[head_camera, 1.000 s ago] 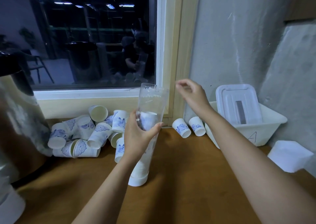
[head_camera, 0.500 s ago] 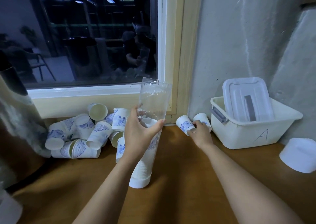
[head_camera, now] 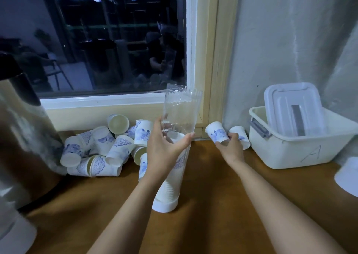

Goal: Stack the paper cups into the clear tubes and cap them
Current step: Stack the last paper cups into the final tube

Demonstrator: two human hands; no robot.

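Note:
A clear tube (head_camera: 180, 114) stands tilted on the wooden counter, its white bottom cap (head_camera: 164, 205) on the wood and a stack of white cups inside its lower half. My left hand (head_camera: 164, 153) grips the tube at mid-height. My right hand (head_camera: 230, 147) is shut on a blue-patterned paper cup (head_camera: 217, 133), lifted and tilted just right of the tube. A second loose cup (head_camera: 242, 136) lies behind that hand. A pile of several patterned cups (head_camera: 108, 149) lies left of the tube under the window.
A white plastic bin (head_camera: 302, 149) marked "A" holds a white lid (head_camera: 290, 106) at the right wall. A large metal urn (head_camera: 21, 133) stands at the left. A white cap (head_camera: 348, 174) sits at the right edge. The window sill runs behind.
My right hand dropped from above the tube's mouth to the two cups by the wall, closed on one and raised it. The left hand kept its hold on the tube.

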